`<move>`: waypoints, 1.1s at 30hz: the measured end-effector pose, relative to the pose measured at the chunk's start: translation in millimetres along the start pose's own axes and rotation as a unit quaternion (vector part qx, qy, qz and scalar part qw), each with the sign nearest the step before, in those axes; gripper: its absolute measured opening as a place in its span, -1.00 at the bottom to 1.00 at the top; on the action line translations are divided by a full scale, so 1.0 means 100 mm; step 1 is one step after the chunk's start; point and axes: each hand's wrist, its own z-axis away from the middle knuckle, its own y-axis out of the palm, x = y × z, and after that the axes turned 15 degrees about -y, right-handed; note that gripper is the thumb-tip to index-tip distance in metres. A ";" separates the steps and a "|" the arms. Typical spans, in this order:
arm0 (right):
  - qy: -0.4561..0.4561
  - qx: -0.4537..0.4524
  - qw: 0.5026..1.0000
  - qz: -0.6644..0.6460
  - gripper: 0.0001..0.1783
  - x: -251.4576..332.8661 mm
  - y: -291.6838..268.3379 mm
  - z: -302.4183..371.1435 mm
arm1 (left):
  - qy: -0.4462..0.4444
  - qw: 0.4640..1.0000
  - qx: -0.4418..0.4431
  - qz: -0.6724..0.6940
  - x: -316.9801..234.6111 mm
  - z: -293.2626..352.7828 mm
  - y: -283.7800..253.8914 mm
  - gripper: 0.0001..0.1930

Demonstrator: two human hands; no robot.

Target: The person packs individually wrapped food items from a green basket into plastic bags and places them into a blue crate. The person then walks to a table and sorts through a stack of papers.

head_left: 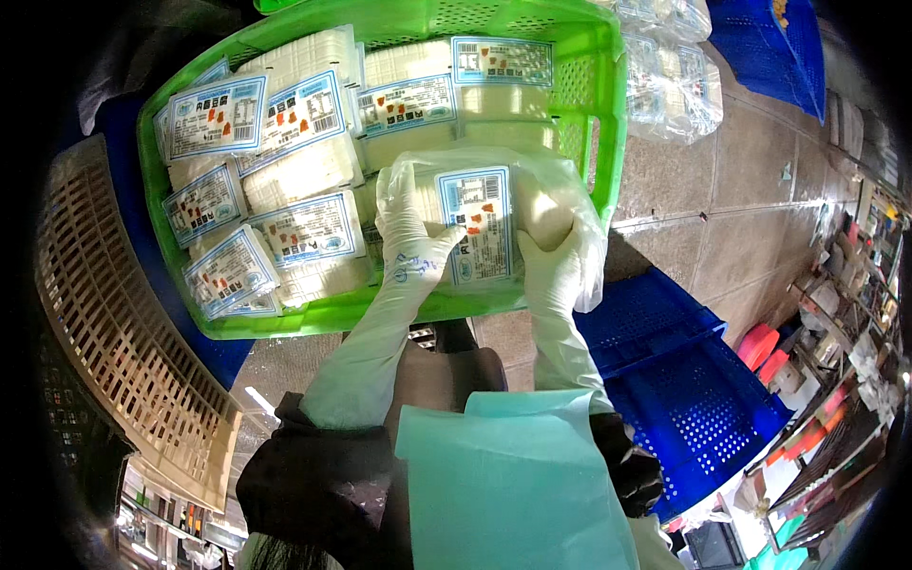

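Both my hands wear long white gloves. They hold a clear plastic bag (499,161) over the near right part of a green crate (616,133). Inside the bag is a pack of white blocks that look like tofu, with a blue-edged label (483,228) facing up. My left hand (410,228) grips the bag's left side, its thumb lying by the label. On the other side, my right hand (556,261) is closed round the bag's right edge. Several similar packs (302,176) fill the crate's left side and back, some overlapping and tilted.
Filled clear bags (670,90) stand beyond the crate's right side. Blue crates (665,370) lie at my right, and another blue crate (769,47) stands at the far right. A beige slatted crate (123,323) leans at my left. Tiled floor (750,161) shows at right.
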 end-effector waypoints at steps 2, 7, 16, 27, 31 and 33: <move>-0.027 -0.014 0.999 -0.020 -0.23 -0.01 0.01 0.01 | 0.007 1.000 -0.007 0.009 0.02 0.00 -0.01 0.07; -0.107 0.207 0.964 -0.126 -0.48 0.27 -0.54 -0.31 | 0.054 0.997 -0.042 0.035 0.02 0.01 0.04 -0.08; -0.339 0.325 0.881 0.051 -0.62 0.33 0.90 -1.77 | 0.048 0.996 0.025 0.075 -0.05 0.14 0.02 -0.08; -0.202 0.332 0.893 0.228 -0.23 0.80 0.75 -2.04 | 0.040 0.997 0.008 0.072 0.05 0.13 0.07 -0.09; -0.255 0.265 0.926 0.080 -0.35 0.61 0.54 -2.04 | 0.061 0.993 0.026 0.098 0.07 0.09 0.01 -0.12; -0.339 0.182 0.922 0.044 -0.40 0.64 0.41 -1.97 | 0.088 0.979 0.060 0.173 0.09 0.03 0.01 -0.16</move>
